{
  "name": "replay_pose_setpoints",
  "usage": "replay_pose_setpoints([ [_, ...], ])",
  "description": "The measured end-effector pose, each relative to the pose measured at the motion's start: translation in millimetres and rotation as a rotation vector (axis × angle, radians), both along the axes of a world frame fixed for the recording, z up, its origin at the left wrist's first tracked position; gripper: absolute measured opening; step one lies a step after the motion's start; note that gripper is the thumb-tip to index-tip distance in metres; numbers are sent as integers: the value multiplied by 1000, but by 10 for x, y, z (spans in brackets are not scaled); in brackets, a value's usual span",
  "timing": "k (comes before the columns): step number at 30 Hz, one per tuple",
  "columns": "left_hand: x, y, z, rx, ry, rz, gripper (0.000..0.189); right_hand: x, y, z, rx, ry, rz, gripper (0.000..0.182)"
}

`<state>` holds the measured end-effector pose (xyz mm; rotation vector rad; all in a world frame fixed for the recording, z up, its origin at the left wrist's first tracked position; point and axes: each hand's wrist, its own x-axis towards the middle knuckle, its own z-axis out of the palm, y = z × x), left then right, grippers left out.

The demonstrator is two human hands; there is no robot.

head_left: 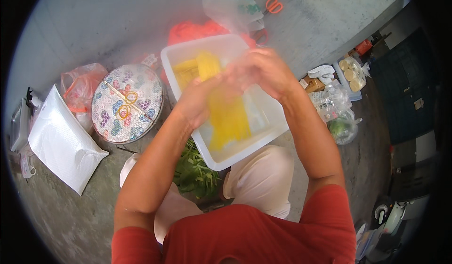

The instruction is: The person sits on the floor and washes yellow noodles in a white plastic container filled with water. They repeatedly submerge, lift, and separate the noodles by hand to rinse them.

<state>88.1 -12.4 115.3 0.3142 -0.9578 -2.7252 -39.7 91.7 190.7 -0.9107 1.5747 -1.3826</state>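
My left hand (197,101) grips a bundle of thin yellow strips (229,123), whose material I cannot tell. The strips hang down over a white rectangular plastic tub (272,119). My right hand (259,70) is raised above the tub's right side, close to the bundle. Its fingers are bent and blurred by motion, so whether they pinch any strips is unclear. More yellow strips (185,70) lie in the far left part of the tub. Below the near rim, between my legs, green leafy vegetables (197,175) show, partly covered by the tub.
Left of the tub stands a round stool or lid with a patterned cover (136,112) and yellow loops on top. A white padded mailer (65,144) leans farther left. Orange-handled scissors (274,5) lie on the concrete ledge behind. Plastic bags (339,112) sit at right.
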Motion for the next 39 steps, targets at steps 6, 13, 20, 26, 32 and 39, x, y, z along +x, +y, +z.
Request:
replay_pose_setpoints([
  [6,-28,-69,-210,18,1,-70,22,-150,-260,-172,25,106,-114,16],
  [13,27,-43,-121,12,-11,-88,15,-269,-352,-297,135,267,-176,16],
  [20,108,-52,-49,-30,-19,-116,12,-291,-321,-494,110,358,-215,19],
  [26,177,-294,-148,257,97,-174,14,-422,-98,-904,-96,388,-557,16],
  [32,278,-447,-119,386,277,-249,16,-79,7,-890,-244,295,-391,14],
  [39,368,-391,-117,364,228,-318,18,238,-29,-839,-321,590,-400,26],
])
